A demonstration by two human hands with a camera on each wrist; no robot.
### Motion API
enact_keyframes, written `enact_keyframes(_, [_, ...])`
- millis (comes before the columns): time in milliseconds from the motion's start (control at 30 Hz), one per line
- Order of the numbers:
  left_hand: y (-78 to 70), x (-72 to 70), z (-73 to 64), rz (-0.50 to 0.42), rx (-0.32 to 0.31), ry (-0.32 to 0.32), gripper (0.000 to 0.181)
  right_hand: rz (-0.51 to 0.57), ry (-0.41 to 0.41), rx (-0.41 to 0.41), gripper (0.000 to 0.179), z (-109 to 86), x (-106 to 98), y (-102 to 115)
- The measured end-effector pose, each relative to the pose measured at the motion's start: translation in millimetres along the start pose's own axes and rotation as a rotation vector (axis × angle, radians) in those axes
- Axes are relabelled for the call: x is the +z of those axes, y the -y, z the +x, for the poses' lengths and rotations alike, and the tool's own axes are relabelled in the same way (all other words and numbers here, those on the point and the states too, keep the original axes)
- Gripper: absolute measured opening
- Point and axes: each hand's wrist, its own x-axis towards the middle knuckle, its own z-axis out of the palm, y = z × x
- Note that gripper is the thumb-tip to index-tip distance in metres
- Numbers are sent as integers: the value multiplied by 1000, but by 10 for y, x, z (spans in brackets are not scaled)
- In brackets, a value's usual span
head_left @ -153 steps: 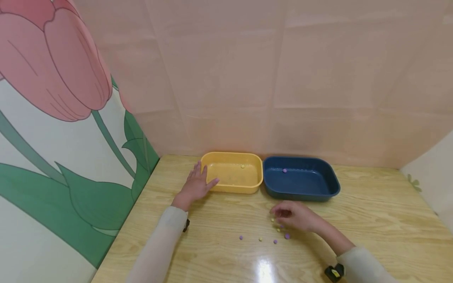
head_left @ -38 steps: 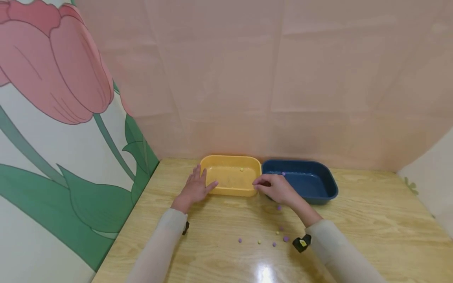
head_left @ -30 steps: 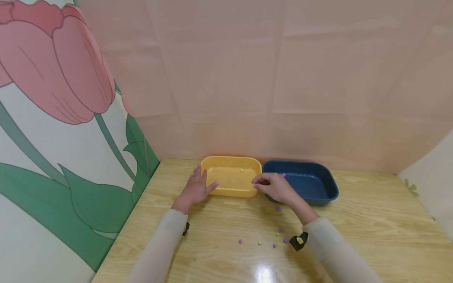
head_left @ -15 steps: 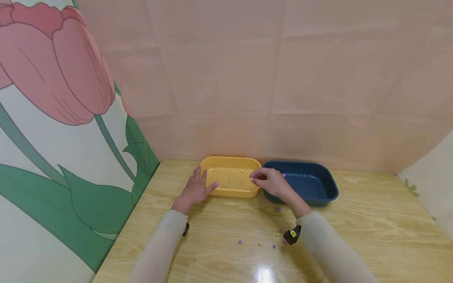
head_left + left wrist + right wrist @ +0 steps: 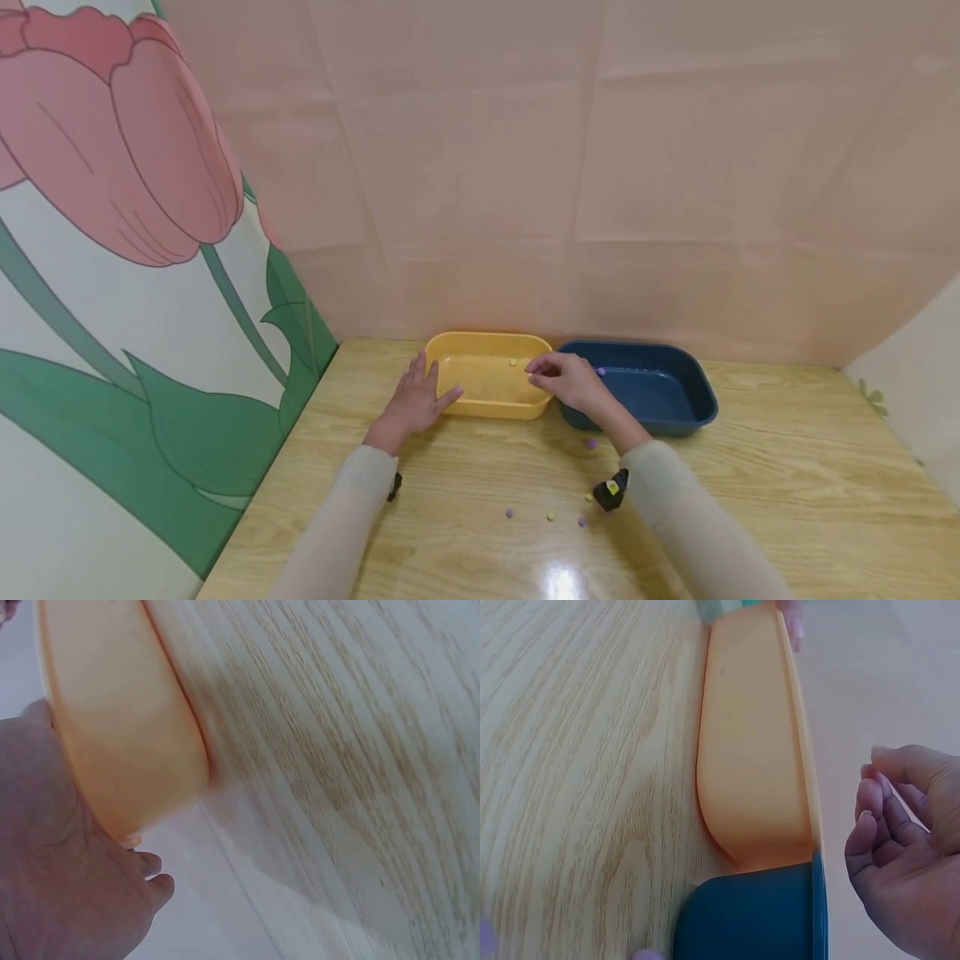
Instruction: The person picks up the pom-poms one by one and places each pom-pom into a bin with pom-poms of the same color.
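Observation:
In the head view my left hand rests at the left end of a yellow tray, fingers spread straight and thumb over the near rim. The left wrist view shows its palm against the tray's end wall. Over the yellow tray's right end, my right hand pinches a tiny bead between thumb and forefinger, mostly hidden by the fingertips. A yellow bead lies inside this tray. The blue tray, partly behind my right hand, contains a purple bead.
Loose beads lie on the wooden table: a purple bead in front of the blue tray, and several purple and yellow ones nearer, such as a yellow bead. My right wrist strap covers part of that group. A pink-covered wall stands behind.
Five seconds ago my right hand was down among the beads; a yellow one there is gone from the table. The hand has since risen to the yellow tray and edged left over it. My left hand stayed.

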Motion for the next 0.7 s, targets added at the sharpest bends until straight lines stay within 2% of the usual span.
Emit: enact_keyframes(700, [3, 6, -7, -18, -26, 17, 90, -1, -2, 64, 16, 175, 1, -58])
